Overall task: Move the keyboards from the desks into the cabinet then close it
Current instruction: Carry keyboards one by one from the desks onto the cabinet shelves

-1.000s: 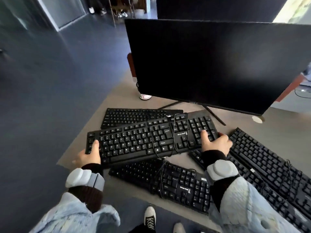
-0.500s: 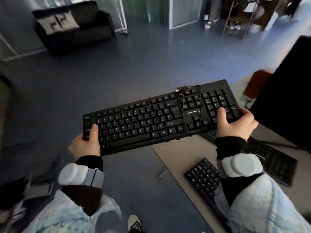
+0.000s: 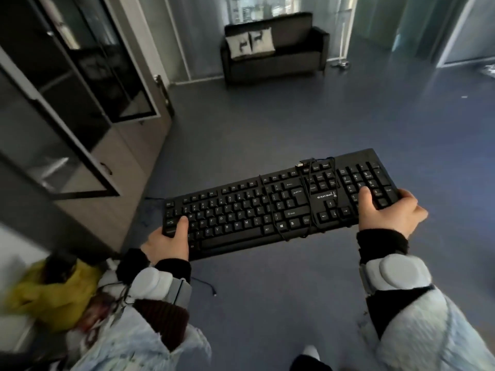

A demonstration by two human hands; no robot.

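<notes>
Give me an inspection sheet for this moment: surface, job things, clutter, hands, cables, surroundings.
Surface: no desk in view; dark blue floor.
Job's things: black full-size keyboard carried in the air; glass-door cabinet at left, one door open.
Clutter: blurred yellow bundle at lower left.
Hands: left hand and right hand grip the keyboard's ends.
Cables: black cord wound round the keyboard; loose cable on the floor.
Surroundings: dark sofa with two cushions.
</notes>
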